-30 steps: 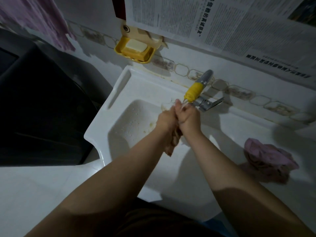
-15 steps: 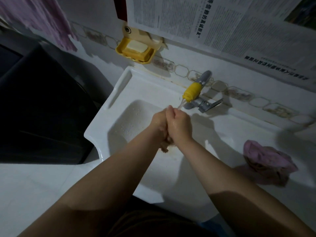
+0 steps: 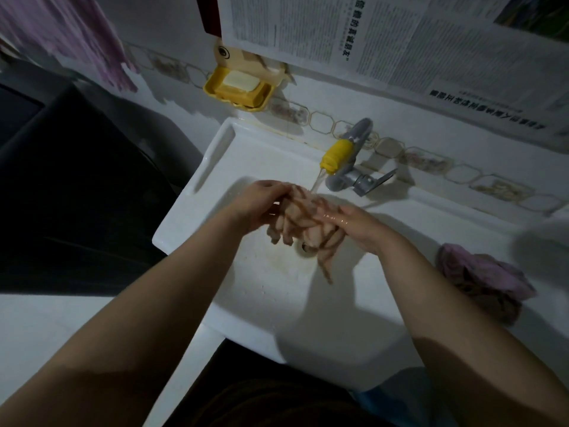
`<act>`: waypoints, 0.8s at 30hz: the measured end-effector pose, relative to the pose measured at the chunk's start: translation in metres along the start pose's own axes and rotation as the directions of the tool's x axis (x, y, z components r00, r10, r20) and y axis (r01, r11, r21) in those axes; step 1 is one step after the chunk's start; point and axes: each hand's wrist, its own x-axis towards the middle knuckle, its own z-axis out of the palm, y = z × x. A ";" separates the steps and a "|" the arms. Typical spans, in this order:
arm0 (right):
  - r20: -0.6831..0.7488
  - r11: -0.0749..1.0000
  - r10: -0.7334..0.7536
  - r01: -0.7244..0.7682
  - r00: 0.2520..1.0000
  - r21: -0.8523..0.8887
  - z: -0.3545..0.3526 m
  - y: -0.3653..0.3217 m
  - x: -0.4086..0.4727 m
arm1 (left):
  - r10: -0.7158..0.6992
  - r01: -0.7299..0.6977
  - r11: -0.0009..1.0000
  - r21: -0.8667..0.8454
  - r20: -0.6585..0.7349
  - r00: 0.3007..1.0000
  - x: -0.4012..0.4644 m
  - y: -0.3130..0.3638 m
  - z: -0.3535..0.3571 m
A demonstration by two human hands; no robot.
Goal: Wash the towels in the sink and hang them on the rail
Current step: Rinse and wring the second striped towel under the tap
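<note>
A wet, pale pink-brown towel (image 3: 303, 224) hangs bunched over the white sink (image 3: 338, 328), under water running from the grey tap with a yellow spout (image 3: 337, 154). My left hand (image 3: 257, 203) grips the towel's left side. My right hand (image 3: 358, 224) grips its right side, fingers curled into the cloth. One end of the towel dangles toward the drain. A second, pink towel (image 3: 486, 278) lies crumpled on the sink's right ledge. Another pink towel (image 3: 70, 35) hangs at the top left; what it hangs from is out of view.
A yellow soap dish (image 3: 238, 89) holding a bar of soap is fixed to the wall behind the sink. Newspaper sheets (image 3: 400, 41) cover the wall above. A dark appliance (image 3: 61, 195) stands left of the sink. A white surface (image 3: 46, 328) lies at lower left.
My hands were pressed together around the balled towel; now they have moved apart, spreading the towel out between them under the running water.
</note>
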 end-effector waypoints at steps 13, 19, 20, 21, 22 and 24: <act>-0.177 0.783 0.091 0.039 0.980 0.620 0.000 -0.027 -0.001 | 0.055 -0.061 0.997 0.043 0.130 0.990 0.019 -0.006 -0.008; -0.095 0.755 0.176 -0.072 0.980 0.651 -0.012 -0.031 -0.007 | 0.066 -0.099 0.980 0.175 0.184 0.981 0.022 -0.003 -0.007; -0.107 0.767 0.176 -0.068 0.979 0.637 -0.013 -0.029 -0.008 | 0.105 -0.159 0.937 0.312 0.183 0.977 0.023 -0.002 -0.006; -0.121 0.789 0.161 -0.054 0.980 0.613 -0.014 -0.028 -0.009 | 0.148 -0.221 0.870 0.440 0.194 0.970 0.023 -0.003 -0.006; -0.143 0.821 0.135 -0.031 0.980 0.569 -0.016 -0.026 -0.010 | 0.186 -0.271 0.796 0.542 0.209 0.960 0.024 -0.003 -0.006; -0.197 0.906 0.054 0.035 0.979 0.422 -0.020 -0.025 -0.012 | 0.233 -0.321 0.677 0.662 0.220 0.947 0.025 -0.004 -0.009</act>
